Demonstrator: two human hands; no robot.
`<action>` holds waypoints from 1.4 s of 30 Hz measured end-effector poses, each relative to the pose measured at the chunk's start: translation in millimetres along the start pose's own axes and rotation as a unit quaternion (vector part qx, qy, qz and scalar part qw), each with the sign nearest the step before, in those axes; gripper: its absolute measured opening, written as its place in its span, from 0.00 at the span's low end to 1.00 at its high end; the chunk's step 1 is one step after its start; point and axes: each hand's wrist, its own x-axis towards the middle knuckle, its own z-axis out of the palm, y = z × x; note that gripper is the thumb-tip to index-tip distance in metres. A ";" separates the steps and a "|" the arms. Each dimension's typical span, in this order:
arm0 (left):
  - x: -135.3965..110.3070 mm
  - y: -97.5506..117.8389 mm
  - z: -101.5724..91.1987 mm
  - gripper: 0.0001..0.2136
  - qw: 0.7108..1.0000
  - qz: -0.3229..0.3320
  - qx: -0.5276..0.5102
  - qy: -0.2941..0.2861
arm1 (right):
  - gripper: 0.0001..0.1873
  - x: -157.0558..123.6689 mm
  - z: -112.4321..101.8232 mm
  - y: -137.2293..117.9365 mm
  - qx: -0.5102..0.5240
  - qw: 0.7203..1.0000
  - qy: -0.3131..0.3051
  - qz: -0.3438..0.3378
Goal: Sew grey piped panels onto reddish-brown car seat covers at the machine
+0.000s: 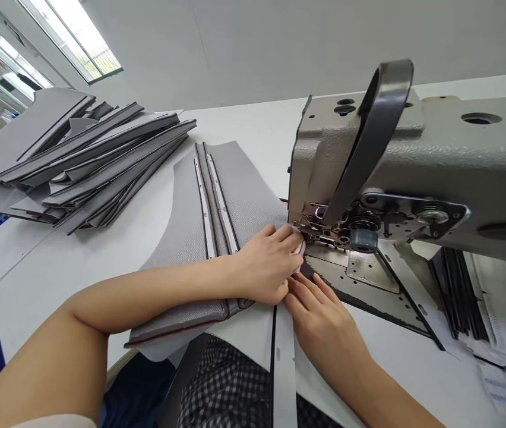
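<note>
My left hand (268, 264) is closed, its fingers curled on the edge of a grey fabric panel (253, 196) beside the sewing machine's needle area. Two white strips with black edging and small slots run along the panel, which passes under my left forearm. Close below, my right hand (324, 318) has its fingers bent together over the upper end of a long white strip (284, 362) with a black edge. That strip hangs toward my lap. Both hands nearly touch, and my fingertips partly hide where panel and strip meet.
The sewing machine (413, 160) stands on the right, with a metal lever loop (378, 119) and a worn bed plate (364, 273). A stack of grey panels (114, 160) lies at the left of the white table (146, 226). Dark strips (458, 291) lie at the far right.
</note>
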 end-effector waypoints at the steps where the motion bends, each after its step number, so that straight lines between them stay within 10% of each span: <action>1: -1.3 2.5 -5.6 0.09 0.999 -0.014 0.013 -0.029 | 0.20 -1.3 -1.0 0.9 -0.002 1.000 -0.001 -0.010; 8: -1.4 12.7 -15.6 0.14 0.984 -0.056 -0.023 -0.168 | 0.21 -3.2 -9.4 0.3 -0.033 0.995 -0.007 -0.093; 19: 21.4 14.5 5.6 0.22 0.990 -0.072 0.027 -0.120 | 0.22 2.6 -1.3 21.4 -0.049 0.995 -0.019 -0.080; 27: 10.9 22.9 -20.0 0.24 0.980 -0.085 0.069 -0.168 | 0.21 -6.2 -5.0 10.6 -0.043 0.993 -0.016 -0.112; 42: 36.1 19.7 -1.2 0.13 0.984 -0.110 -0.007 -0.141 | 0.11 -0.7 -5.6 9.5 -0.052 0.994 -0.021 -0.096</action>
